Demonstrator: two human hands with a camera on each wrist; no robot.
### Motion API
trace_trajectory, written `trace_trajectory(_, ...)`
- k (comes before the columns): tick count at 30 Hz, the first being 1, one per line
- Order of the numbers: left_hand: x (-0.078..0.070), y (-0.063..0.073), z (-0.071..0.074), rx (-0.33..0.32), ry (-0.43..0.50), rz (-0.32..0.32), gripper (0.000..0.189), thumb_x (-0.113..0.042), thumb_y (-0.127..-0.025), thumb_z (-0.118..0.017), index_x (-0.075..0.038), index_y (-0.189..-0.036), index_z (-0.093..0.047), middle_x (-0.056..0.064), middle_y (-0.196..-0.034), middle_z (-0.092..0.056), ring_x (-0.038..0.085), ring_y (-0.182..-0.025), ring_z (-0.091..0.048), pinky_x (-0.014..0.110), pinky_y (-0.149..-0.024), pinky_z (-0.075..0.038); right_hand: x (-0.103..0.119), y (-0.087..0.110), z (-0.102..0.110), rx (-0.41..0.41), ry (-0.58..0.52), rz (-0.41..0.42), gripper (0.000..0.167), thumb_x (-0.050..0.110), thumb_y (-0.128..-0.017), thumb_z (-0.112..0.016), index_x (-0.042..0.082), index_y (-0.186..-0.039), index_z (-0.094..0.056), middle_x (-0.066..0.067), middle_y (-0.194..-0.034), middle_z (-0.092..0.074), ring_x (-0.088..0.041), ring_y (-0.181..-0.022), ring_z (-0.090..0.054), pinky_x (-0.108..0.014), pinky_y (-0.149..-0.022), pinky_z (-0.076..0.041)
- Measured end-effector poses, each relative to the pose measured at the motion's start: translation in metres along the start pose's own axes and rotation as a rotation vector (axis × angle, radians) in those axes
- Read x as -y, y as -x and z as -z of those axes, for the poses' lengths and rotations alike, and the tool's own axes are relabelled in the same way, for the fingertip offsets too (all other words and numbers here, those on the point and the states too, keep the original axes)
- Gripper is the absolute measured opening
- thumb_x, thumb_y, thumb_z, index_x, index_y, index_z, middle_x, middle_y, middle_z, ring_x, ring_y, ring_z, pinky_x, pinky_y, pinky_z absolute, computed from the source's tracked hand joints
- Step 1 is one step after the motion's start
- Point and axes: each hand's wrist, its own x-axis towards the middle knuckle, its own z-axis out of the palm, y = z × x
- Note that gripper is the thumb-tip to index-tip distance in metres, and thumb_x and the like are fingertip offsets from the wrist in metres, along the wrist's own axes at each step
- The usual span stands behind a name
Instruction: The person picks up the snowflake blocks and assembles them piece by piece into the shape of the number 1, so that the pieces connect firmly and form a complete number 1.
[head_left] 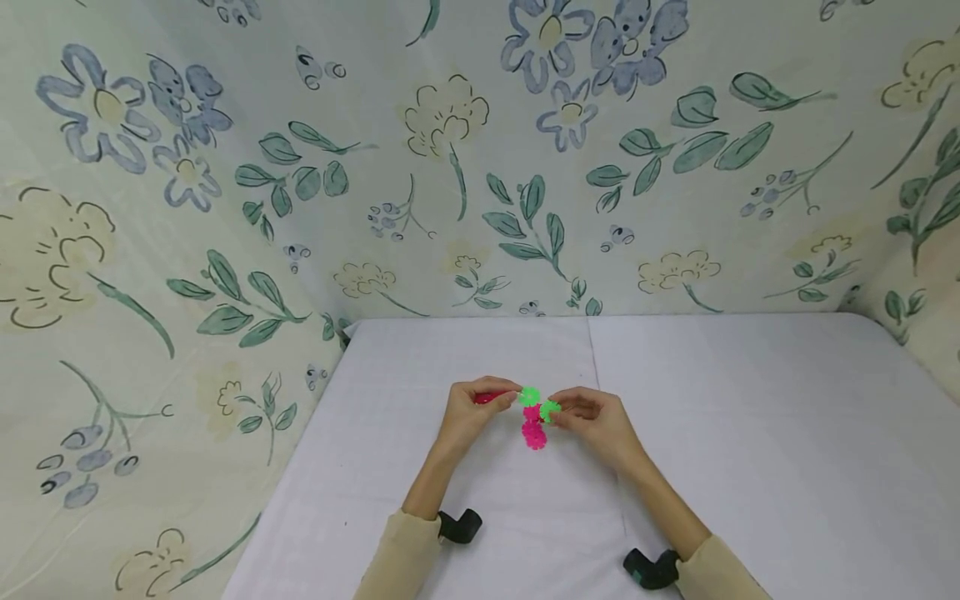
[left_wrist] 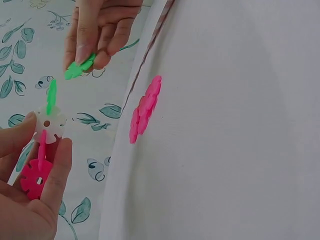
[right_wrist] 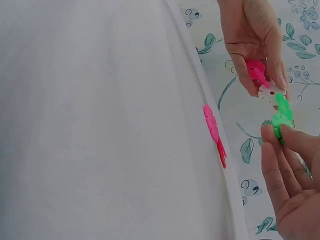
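Observation:
My left hand (head_left: pixel 468 417) pinches a short chain of notched plastic discs. In the left wrist view, the chain has pink discs (left_wrist: pixel 36 179), a white disc (left_wrist: pixel 47 124) and a green disc (left_wrist: pixel 51 95) standing up from the white one. Thumb and fingers lie on either side of the white and pink parts. My right hand (head_left: pixel 603 421) pinches a separate green disc (left_wrist: pixel 79 69) at its edge between thumb and fingertips. This disc is close to the chain's green end, with a small gap showing in the left wrist view.
Several pink discs (head_left: pixel 534 435) lie grouped on the white-covered table (head_left: pixel 420 350), close under and between the hands. A red piece (right_wrist: pixel 222 154) is at one end of the group. Floral cloth (head_left: pixel 300 208) hangs behind the table and at its left.

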Motion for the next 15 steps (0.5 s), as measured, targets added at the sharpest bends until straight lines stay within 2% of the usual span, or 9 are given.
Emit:
trace_trajectory(4, 0.0001, 0.0005, -0.0008, 0.008, -0.012, 0.002, 0.016, -0.011, -0.092, -0.079, -0.002, -0.105, -0.081, 0.017, -0.11, -0.077, 0.014, -0.1, -0.07, 0.023, -0.084, -0.06, 0.0, -0.0004, 0.001, -0.047, -0.049, 0.068, 0.027, 0.006, -0.092, -0.077, 0.001, -0.119, -0.073, -0.022, -0.102, -0.074, -0.043, -0.088, -0.076, -0.037, -0.078, -0.065)
trace_trajectory(9, 0.0008, 0.0001, -0.0008, 0.022, -0.042, 0.011, 0.015, -0.015, -0.092, -0.079, -0.006, -0.105, -0.082, 0.013, -0.11, -0.079, 0.014, -0.103, -0.069, 0.022, -0.085, -0.059, 0.0001, -0.0008, 0.0003, -0.096, -0.078, 0.124, 0.027, 0.005, -0.091, -0.078, 0.0, -0.117, -0.074, -0.024, -0.101, -0.074, -0.039, -0.086, -0.077, -0.041, -0.079, -0.064)
trace_trajectory(15, 0.0014, -0.0005, -0.0024, 0.037, -0.053, 0.016, 0.014, -0.015, -0.092, -0.079, -0.007, -0.104, -0.082, 0.012, -0.109, -0.079, 0.014, -0.103, -0.07, 0.022, -0.086, -0.058, 0.0027, -0.0002, -0.0003, -0.121, -0.1, 0.134, 0.027, 0.004, -0.09, -0.079, -0.001, -0.116, -0.075, -0.024, -0.101, -0.076, -0.036, -0.086, -0.077, -0.031, -0.079, -0.064)
